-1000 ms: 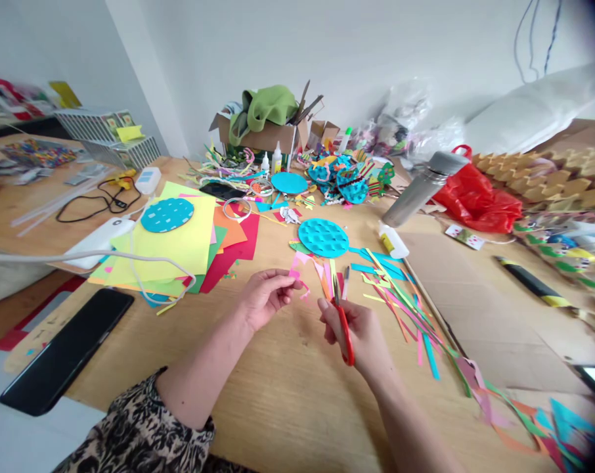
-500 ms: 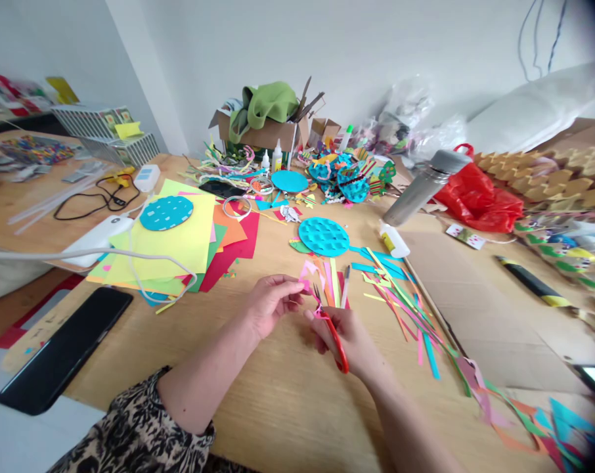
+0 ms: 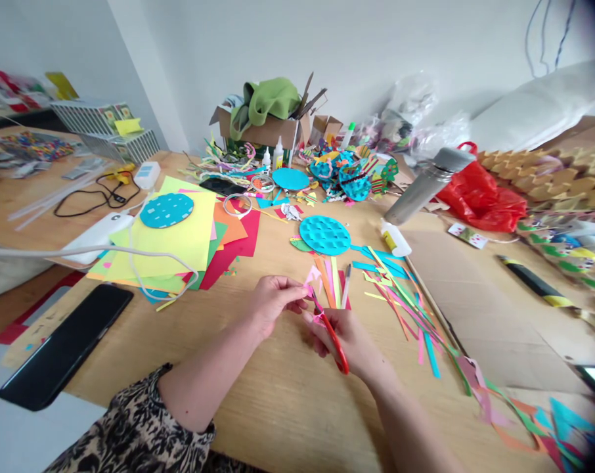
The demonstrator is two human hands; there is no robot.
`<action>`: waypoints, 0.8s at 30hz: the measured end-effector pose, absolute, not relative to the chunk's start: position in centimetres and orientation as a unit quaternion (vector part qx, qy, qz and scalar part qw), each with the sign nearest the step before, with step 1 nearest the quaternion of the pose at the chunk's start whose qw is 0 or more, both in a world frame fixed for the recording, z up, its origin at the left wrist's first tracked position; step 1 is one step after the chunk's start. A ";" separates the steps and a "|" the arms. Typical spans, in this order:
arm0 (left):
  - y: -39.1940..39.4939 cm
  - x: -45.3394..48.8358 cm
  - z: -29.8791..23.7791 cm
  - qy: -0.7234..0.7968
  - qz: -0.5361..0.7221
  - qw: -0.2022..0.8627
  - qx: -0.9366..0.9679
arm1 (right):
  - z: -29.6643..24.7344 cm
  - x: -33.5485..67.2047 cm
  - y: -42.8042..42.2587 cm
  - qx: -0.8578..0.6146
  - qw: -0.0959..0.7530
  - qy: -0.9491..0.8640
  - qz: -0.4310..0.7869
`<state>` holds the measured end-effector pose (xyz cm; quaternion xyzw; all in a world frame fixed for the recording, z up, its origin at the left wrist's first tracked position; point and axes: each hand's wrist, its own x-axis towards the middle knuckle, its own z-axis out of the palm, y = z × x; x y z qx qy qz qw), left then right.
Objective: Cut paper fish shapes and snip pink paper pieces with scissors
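My left hand pinches a small pink paper piece just above the wooden table. My right hand grips red-handled scissors, whose blades point up-left into the pink paper right beside my left fingertips. Both hands hover close together near the table's middle. Loose strips of coloured paper lie fanned out just beyond and to the right of my hands. A teal round woven disc lies farther back.
A stack of coloured paper sheets with another teal disc lies left, a black phone at the near left edge. A glue bottle, a metal flask, a red bag and cardboard sit right. A craft-filled box stands at the back.
My hands have come together: the scissors tilted left and their blades moved into the pink paper, which my left hand raised slightly.
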<state>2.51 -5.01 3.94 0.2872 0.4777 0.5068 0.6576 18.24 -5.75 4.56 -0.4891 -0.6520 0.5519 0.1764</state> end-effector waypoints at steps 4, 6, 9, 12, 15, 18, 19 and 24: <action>-5.0 2.5 3.9 0.479 0.502 0.659 0.291 | 4.8 18.1 -5.8 -0.496 0.176 -0.646 0.553; -5.1 2.5 3.8 0.479 0.499 0.661 0.290 | 4.9 18.1 -5.8 -0.493 0.175 -0.643 0.559; -5.1 2.5 3.8 0.481 0.493 0.665 0.289 | 4.8 18.1 -5.7 -0.487 0.175 -0.643 0.564; -5.1 2.5 3.8 0.481 0.492 0.667 0.286 | 4.7 18.1 -5.7 -0.485 0.182 -0.643 0.565; -5.0 2.5 3.8 0.480 0.492 0.668 0.286 | 4.6 18.1 -5.7 -0.487 0.185 -0.637 0.568; -5.0 2.5 3.8 0.478 0.492 0.669 0.287 | 4.5 18.2 -5.7 -0.490 0.188 -0.630 0.572; -5.0 2.5 3.8 0.478 0.490 0.670 0.287 | 4.5 18.2 -5.7 -0.490 0.188 -0.630 0.573; -5.0 2.4 3.7 0.479 0.485 0.672 0.291 | 4.3 18.3 -5.7 -0.494 0.182 -0.637 0.564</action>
